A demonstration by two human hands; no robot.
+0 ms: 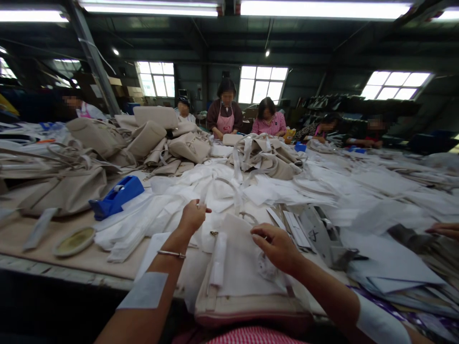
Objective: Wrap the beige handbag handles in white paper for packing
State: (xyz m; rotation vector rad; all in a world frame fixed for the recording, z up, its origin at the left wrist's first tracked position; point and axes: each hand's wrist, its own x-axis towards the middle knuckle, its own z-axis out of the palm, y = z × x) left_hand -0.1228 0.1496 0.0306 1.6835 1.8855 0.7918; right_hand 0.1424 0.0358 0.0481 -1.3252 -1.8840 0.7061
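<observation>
A pale beige bag lies at the table edge in front of me, with a white sheet over it and a rolled white wrap along its left side. My left hand is closed in a pinch beyond the bag's left corner, on the end of a translucent white wrapping strip. Over the right side of the sheet hovers my right hand, fingers bent and slightly apart, with no held thing visible. Beyond the hands a wrapped strap arches up.
Left are a blue tape dispenser and a round dish. A grey metal dispenser stands right, near white sheets. Beige bags are heaped behind. Another person's hand shows at right; several people work across the table.
</observation>
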